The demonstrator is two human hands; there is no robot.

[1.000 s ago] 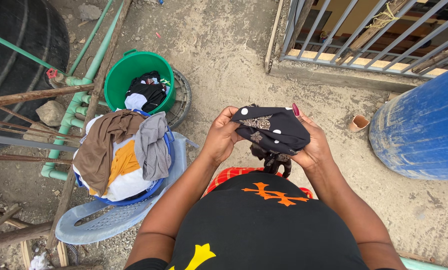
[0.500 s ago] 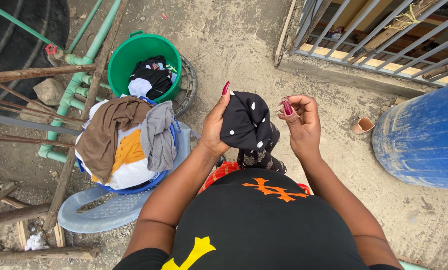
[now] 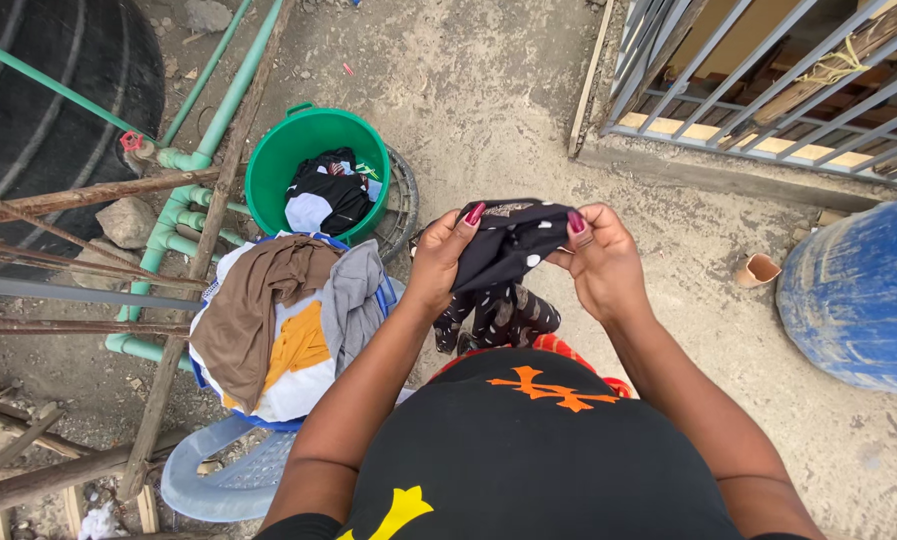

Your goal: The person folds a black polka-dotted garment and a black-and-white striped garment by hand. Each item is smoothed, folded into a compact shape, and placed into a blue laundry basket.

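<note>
- Black cloth garment with white dots [image 3: 503, 255]: soft, crumpled; you held it bunched in front of your chest, between both hands, above the sandy concrete ground [image 3: 488, 90].
- Your left hand [image 3: 438, 262]: fingers closed on the garment's left edge, thumb on top.
- Your right hand [image 3: 600, 262]: fingers pinched shut on the garment's right edge.
- Round green plastic bucket [image 3: 268, 175]: stood well ahead to your left, dark and white laundry inside.
- Heap of brown, grey, white and orange clothes [image 3: 288, 320]: limp, draped over a basin on a pale blue plastic chair [image 3: 218, 480], just beside your left arm.
- Blue plastic drum [image 3: 858, 290]: curved, scuffed, at your right.
</note>
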